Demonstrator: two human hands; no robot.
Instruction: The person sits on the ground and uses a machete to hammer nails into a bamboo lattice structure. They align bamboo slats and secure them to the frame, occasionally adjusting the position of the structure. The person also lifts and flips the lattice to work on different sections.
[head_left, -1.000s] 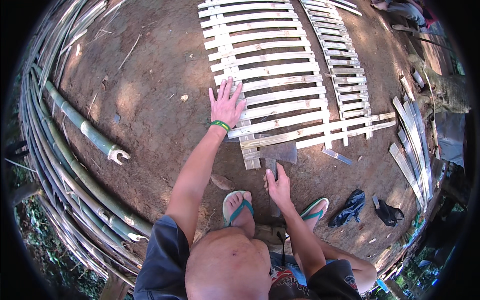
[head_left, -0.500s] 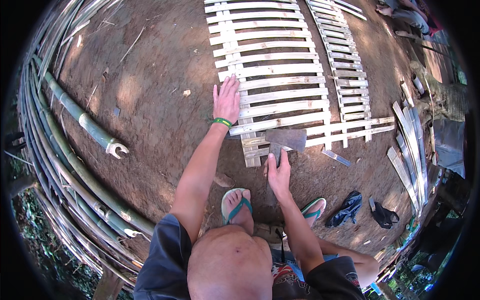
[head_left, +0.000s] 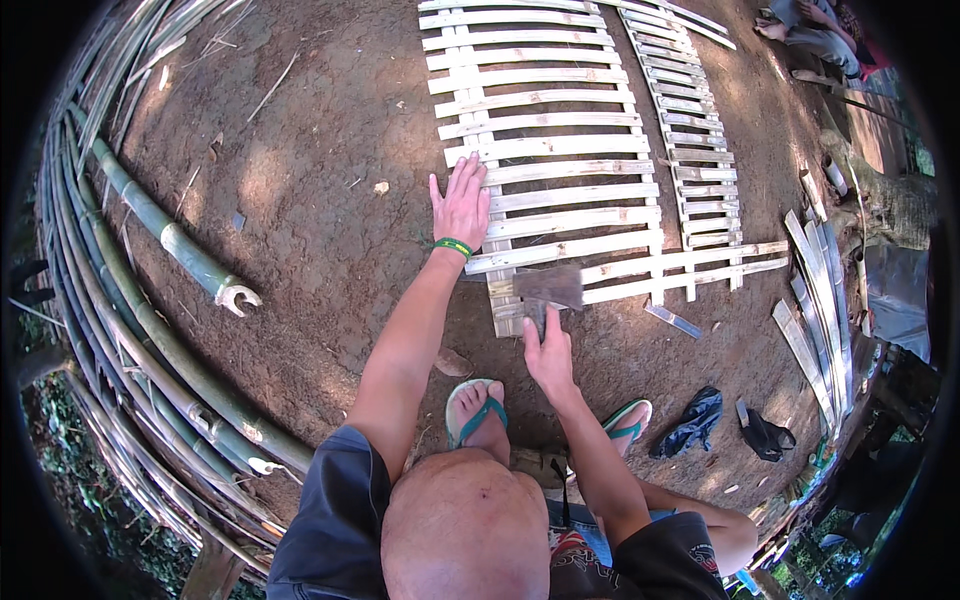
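My left hand [head_left: 462, 205] lies with fingers stretched out along the left edge of a split-bamboo slat panel [head_left: 565, 169], over the ends of its crosswise slats. A green and yellow band is round that wrist. In my right hand [head_left: 549, 360] is a hatchet [head_left: 550, 287], gripped close below its broad dark metal head. The head is slightly blurred and overlaps the panel's near slats, close to the lower end of its left upright strip [head_left: 507, 318]; whether it touches them I cannot tell. Most of the handle is hidden behind my hand and forearm.
A narrower slat panel [head_left: 700, 150] lies to the right. Long bamboo poles [head_left: 190, 262] are piled on the left, split strips [head_left: 822, 310] at the right. Dark cloth pieces [head_left: 690, 425] lie near my right foot. Another person [head_left: 820, 35] sits at the far right.
The hatchet in my right hand has shifted left, toward the panel's left upright strip. My left hand stays flat on the panel's edge.
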